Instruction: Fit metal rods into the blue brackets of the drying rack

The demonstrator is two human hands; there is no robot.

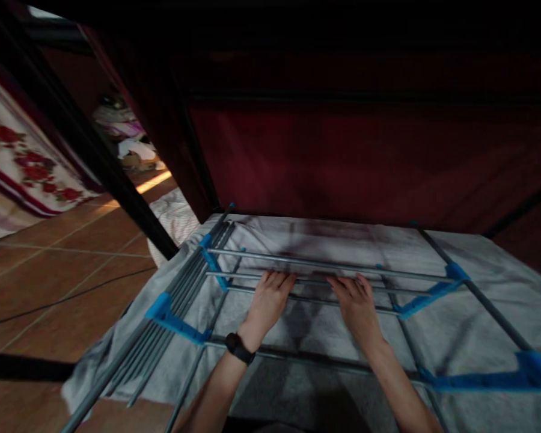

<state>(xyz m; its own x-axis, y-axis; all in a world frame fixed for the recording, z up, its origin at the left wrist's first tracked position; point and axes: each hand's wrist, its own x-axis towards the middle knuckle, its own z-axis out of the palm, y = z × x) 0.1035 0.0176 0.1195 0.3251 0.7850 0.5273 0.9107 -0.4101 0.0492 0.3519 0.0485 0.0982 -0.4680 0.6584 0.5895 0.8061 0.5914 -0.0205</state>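
Note:
A rack of grey metal tubes (333,264) with blue plastic connectors (184,328) stands before me on a grey cloth. My left hand (270,297) has its fingers curled over a thin crosswise rod (311,281) near the middle of the rack. On the same rod, a little to the right, my right hand (356,304) is bent with its fingertips over the metal. The undersides of both hands are hidden. A dark watch (239,349) is on my left wrist.
Several parallel tubes (166,325) run along the left side. The grey cloth (469,337) spreads under the rack. Dark frame posts (130,204) and a dark red panel (342,162) enclose it. On the left are a tiled floor (40,276), a black cable (67,297) and a floral blanket (36,162).

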